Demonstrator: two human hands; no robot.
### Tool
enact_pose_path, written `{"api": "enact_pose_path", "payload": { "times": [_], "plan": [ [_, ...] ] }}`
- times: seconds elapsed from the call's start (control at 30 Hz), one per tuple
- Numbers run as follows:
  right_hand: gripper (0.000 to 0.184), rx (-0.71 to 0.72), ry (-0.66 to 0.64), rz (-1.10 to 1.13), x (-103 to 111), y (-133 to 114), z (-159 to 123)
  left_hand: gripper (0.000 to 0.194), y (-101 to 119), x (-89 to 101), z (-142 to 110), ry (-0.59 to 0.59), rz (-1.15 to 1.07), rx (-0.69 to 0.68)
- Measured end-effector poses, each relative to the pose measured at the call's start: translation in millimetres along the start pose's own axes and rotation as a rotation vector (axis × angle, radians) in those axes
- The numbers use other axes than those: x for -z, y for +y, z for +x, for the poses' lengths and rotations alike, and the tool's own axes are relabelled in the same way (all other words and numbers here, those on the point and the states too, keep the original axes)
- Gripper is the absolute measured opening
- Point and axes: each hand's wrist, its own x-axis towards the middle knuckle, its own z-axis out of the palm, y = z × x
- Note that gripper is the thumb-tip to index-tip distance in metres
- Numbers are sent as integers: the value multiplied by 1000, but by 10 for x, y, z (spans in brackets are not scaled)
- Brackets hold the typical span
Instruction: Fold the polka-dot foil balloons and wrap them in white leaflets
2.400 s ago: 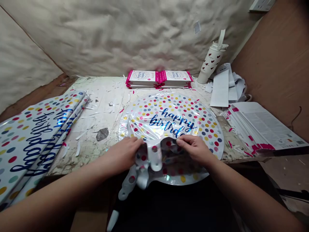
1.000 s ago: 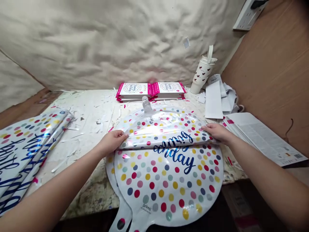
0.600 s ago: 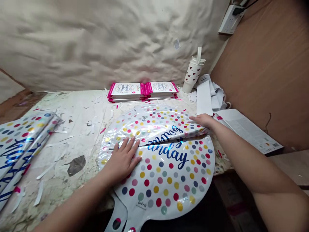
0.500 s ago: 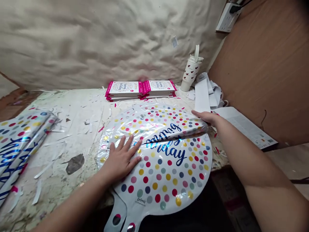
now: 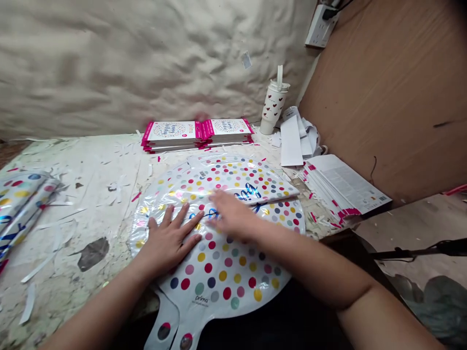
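Note:
Flat foil balloons (image 5: 237, 287), white with coloured dots and blue lettering, lie at the table's front edge. Two tails show at the bottom, so at least two layers are stacked. A fold crosses the upper layer, its flap turned away from me and hiding part of the lettering. My left hand (image 5: 166, 243) rests flat on the balloons' left side, fingers spread. Over the middle of the fold is my right hand (image 5: 237, 216), blurred by motion. How its fingers are set, and whether they pinch the foil, is unclear.
Pink-edged printed card packs (image 5: 170, 131) are stacked at the back. A white tumbler (image 5: 273, 108) stands beside paper scraps (image 5: 292, 141). More printed cards (image 5: 346, 182) lie at right, another folded foil balloon (image 5: 22, 199) at left. A power strip (image 5: 321, 26) hangs on the wall.
My right hand has moved left along the fold, from the balloon's right edge to its middle. My left hand stays in place on the foil. The view has shifted right.

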Motion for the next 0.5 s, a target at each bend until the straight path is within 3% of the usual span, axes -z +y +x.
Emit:
{"api": "enact_pose_path", "payload": {
  "times": [0.07,0.13,0.27,0.3,0.37,0.43,0.5],
  "plan": [
    [73,151,-181,60,-264,-131,-135,53,-7,-9,2,1,1,3],
    [84,86,-296,53,-319,139,-399,53,-32,-4,-1,3,-2,-6],
    [79,-519,-186,-196,18,1103,-1073,55,-20,87,34,-53,-48,3],
    [77,-584,-157,-257,101,1240,-1201,56,31,122,64,-56,-65,10],
    [67,-525,-85,-330,173,1278,-1339,60,215,178,153,-11,-92,8],
    [63,-382,-61,-322,111,1087,-1310,67,476,190,264,53,-109,-11],
    [68,-368,-63,-263,-22,855,-1157,76,732,146,368,33,-130,-14]
  ]
}}
